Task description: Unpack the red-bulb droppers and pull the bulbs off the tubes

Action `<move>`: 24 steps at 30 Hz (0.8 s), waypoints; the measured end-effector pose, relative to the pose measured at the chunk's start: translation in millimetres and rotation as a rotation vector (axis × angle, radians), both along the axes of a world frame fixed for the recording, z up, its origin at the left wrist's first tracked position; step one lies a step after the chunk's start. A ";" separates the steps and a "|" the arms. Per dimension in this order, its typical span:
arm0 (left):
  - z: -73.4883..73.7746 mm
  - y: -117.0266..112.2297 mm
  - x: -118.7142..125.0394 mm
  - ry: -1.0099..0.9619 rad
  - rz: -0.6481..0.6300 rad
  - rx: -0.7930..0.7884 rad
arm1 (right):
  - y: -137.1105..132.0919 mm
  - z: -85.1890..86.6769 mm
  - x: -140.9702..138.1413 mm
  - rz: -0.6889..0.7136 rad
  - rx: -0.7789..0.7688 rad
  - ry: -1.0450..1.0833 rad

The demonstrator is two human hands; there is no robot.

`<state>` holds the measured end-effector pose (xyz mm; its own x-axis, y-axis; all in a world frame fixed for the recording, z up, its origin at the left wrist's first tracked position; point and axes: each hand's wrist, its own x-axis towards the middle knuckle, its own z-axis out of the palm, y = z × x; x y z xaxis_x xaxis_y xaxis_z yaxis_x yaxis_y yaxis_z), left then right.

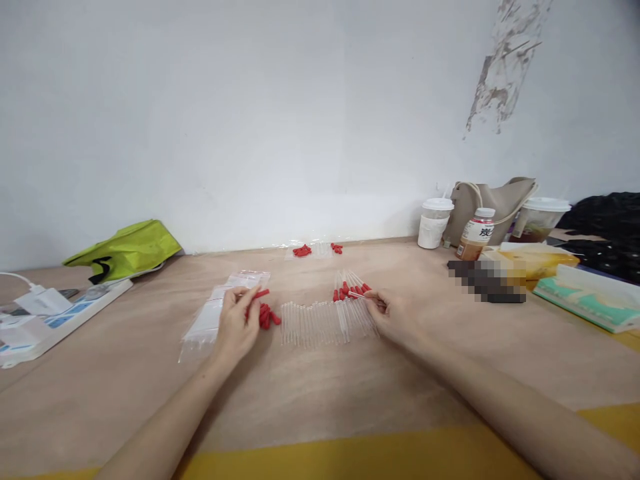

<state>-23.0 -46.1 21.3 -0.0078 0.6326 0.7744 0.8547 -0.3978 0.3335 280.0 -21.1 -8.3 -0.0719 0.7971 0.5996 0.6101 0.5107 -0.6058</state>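
Between the fingertips of my left hand [240,320] is a red rubber dropper bulb [261,293]. A small pile of loose red bulbs [266,316] lies right beside that hand. My right hand [393,313] pinches a clear thin dropper tube [356,295], its free end pointing left toward the other hand. Held bulb and held tube are apart. On the table between my hands, many clear tubes [310,325] lie side by side in a row. Just behind them, several droppers with red bulbs fitted [345,291] lie together, partly behind the held tube.
Clear zip bags [213,310] lie left of my left hand. Bagged red bulbs [302,251] and tubes rest by the wall. A power strip [75,320] and green bag [125,250] are at left; a lidded cup [434,223], bottle [475,233] and tissue pack [590,297] at right.
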 end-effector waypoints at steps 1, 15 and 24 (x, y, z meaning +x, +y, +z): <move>2.4 4.9 -9.6 -0.024 0.049 -0.032 | 2.4 2.9 0.7 -0.008 0.014 -0.046; -0.1 22.8 -50.5 -0.144 0.165 -0.307 | -1.4 -9.5 -8.5 -0.211 0.329 -0.470; 8.3 11.9 -34.5 0.167 0.128 -0.192 | -11.4 -8.6 -14.6 -0.143 0.277 -0.499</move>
